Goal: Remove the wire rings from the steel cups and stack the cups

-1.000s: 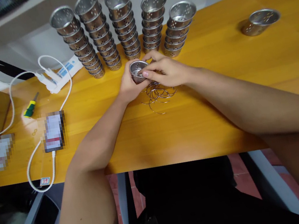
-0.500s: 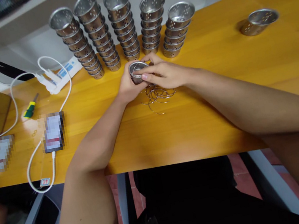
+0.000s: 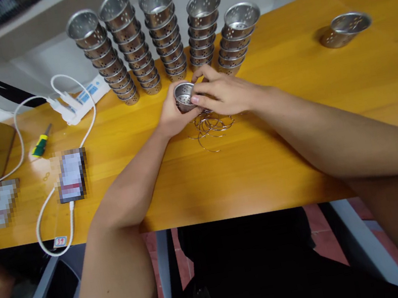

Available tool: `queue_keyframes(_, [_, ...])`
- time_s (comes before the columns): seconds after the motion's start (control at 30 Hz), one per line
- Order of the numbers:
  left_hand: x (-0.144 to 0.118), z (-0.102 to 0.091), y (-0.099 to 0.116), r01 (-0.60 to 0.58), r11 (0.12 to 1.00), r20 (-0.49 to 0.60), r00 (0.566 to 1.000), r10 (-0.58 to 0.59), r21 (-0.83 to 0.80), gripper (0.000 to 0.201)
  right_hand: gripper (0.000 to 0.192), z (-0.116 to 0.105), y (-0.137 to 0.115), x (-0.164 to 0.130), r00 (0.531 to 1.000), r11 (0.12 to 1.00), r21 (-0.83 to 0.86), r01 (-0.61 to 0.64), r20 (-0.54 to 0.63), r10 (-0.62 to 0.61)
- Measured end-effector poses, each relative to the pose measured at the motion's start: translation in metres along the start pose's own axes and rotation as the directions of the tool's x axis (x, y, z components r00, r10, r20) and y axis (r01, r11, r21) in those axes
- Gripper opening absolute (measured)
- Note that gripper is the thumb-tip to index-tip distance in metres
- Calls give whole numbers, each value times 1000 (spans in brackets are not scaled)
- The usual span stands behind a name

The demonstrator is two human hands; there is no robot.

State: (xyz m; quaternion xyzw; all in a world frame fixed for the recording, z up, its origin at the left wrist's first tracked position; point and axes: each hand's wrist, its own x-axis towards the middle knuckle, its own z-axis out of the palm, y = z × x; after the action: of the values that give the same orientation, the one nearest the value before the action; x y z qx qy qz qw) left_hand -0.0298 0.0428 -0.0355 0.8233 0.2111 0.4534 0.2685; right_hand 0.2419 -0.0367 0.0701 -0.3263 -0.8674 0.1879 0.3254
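The yellow wooden table point(image 3: 227, 180) carries the work. Along its far side stand five columns of perforated metal cups point(image 3: 166, 36), one cup set in another, unchanged over the last second.

The right hand point(image 3: 225, 92) shows the change. Half a second ago its forefinger reaches across the mouth of the held cup; now the finger is drawn back to the near right of the rim, beside the thumb. Whether these fingertips pinch anything cannot be told. The left hand point(image 3: 170, 113) keeps its place, wrapped around the cup's side and clamped on it.

A single cup point(image 3: 340, 34) lies well apart at the right, untouched. The held cup point(image 3: 184, 96) is above the table, just in front of the columns, mouth up and tipped toward the viewer. Its perforated inside is now in plain sight, which, in this report's judgement, marks a pause in the finger work inside it.

Loose curved wires point(image 3: 213, 128) lie just below the hands.
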Motion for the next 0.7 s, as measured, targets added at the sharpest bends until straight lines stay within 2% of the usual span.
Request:
queue_keyframes(0.1, [-3, 0, -3, 4, 999, 13, 1000, -4, 39, 115, 73, -9, 2, 0, 1000, 999, -38, 13, 2, -13])
queue_keyframes(0.23, [-3, 0, -5, 16, 999, -4, 1000, -16, 43, 114, 55, -19, 0, 3, 998, 996, -67, 65, -11, -66])
queue_keyframes(0.47, [-1, -2, -8, 22, 998, -17, 1000, -21, 55, 114, 42, -20, -2, 4, 996, 997, -43, 59, -68, -62])
queue_keyframes(0.6, [-3, -3, -5, 32, 998, -17, 999, -31, 58, 111, 44, -12, 1, 4, 998, 999, 22, 26, -59, -25])
queue_keyframes(0.7, [-4, -3, 0, 19, 998, -12, 1000, -19, 53, 107, 58, -1, 7, 4, 999, 995, 85, 49, -21, -47])
